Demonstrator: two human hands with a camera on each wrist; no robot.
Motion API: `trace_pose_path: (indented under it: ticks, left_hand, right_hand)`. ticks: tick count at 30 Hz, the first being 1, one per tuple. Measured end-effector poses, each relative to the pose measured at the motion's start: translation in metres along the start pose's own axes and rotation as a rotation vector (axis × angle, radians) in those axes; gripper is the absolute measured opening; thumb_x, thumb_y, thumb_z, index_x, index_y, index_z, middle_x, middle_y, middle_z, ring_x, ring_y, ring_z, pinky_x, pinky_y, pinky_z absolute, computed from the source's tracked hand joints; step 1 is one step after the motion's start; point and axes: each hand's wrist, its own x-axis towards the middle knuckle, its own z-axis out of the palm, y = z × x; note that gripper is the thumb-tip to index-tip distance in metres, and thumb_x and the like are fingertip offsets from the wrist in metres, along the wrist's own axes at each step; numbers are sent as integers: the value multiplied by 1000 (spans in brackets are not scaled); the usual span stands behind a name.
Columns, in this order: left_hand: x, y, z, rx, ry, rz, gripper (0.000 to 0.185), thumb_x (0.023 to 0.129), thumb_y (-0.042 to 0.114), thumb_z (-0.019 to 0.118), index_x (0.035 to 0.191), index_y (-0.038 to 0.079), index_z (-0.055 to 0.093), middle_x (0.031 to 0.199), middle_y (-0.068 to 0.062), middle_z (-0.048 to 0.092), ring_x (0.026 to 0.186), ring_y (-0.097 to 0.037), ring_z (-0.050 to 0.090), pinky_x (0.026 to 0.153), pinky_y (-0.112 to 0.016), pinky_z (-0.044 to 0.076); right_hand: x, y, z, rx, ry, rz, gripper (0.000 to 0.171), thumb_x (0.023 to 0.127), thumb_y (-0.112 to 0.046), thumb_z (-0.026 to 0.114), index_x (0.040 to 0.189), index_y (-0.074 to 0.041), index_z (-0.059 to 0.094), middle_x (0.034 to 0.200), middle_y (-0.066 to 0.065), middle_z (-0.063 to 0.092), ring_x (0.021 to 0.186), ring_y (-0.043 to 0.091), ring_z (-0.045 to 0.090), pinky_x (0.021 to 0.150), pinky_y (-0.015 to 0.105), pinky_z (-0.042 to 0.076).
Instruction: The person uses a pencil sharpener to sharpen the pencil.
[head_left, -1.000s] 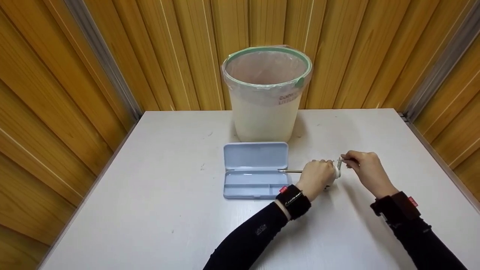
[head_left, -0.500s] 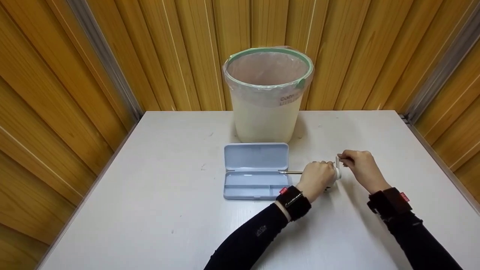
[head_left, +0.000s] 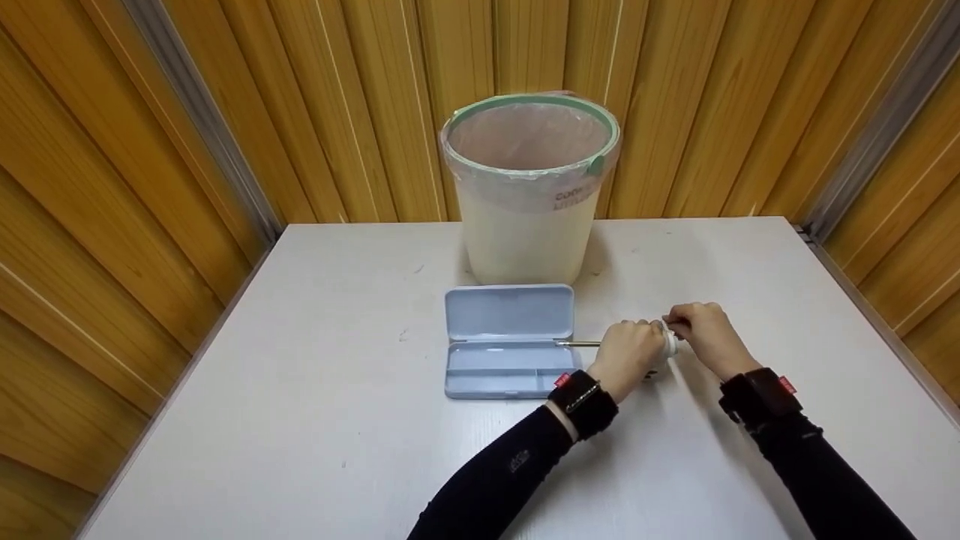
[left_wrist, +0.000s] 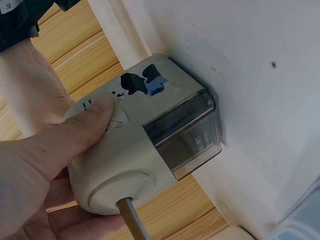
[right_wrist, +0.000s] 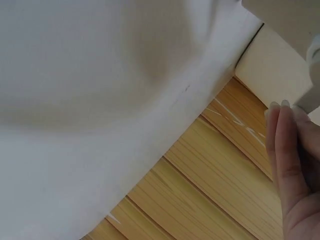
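My left hand [head_left: 628,354] grips a cream hand-crank pencil sharpener [left_wrist: 135,135] standing on the table, its thumb along the printed side. A clear shavings drawer [left_wrist: 192,147] shows on the sharpener. Out of the front hole sticks a pencil [left_wrist: 132,218], which in the head view reaches left over the pencil case. My right hand [head_left: 703,336] is at the sharpener's far end, its fingers pinching the crank [right_wrist: 311,99]. Much of the sharpener [head_left: 670,345] hides behind the left hand in the head view.
An open light-blue pencil case [head_left: 491,384] lies left of the hands. Behind it stands a cream bin [head_left: 529,240] with a green rim and a plastic liner. Wood-patterned panels [head_left: 360,112] close off the back and sides of the white table [head_left: 300,360].
My right hand has moved left, closer to the left hand, carrying the crank round with it. The left hand keeps its hold on the sharpener, and the pencil stays in the hole.
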Motion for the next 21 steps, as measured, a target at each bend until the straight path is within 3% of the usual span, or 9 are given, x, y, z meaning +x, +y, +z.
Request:
trace_pose_path:
  ticks: [4, 9, 17, 21]
  left_hand:
    - [0, 1, 1, -1, 3, -4, 10, 91, 19, 61, 96, 22, 70, 83, 13, 69, 68, -1, 63, 57, -14, 52]
    - [1, 1, 2, 11, -6, -10, 10, 91, 19, 62, 97, 22, 70, 83, 13, 69, 69, -1, 64, 58, -14, 52]
    - [1, 0, 0, 0, -43, -17, 9, 91, 20, 63, 96, 23, 70, 85, 13, 69, 72, -1, 63, 61, -14, 53]
    - [1, 2, -1, 10, -41, -21, 7, 91, 20, 63, 93, 23, 69, 84, 14, 67, 71, 0, 62, 60, -13, 52]
  right_hand:
    - [-3, 5, 7, -25, -79, 9, 7, 78, 6, 68, 72, 1, 69, 68, 9, 67, 62, 13, 52, 55, 21, 39]
    - [-3, 5, 8, -24, -98, 12, 19, 75, 7, 67, 62, -7, 60, 60, -3, 54, 59, 10, 42, 55, 20, 33]
    - [-1, 4, 3, 9, -219, 24, 18, 65, 13, 64, 62, -5, 64, 61, -1, 59, 58, 8, 43, 55, 19, 36]
    - [-3, 4, 2, 29, -277, 46, 17, 67, 15, 61, 65, -1, 66, 63, 6, 66, 58, 8, 51, 54, 18, 42]
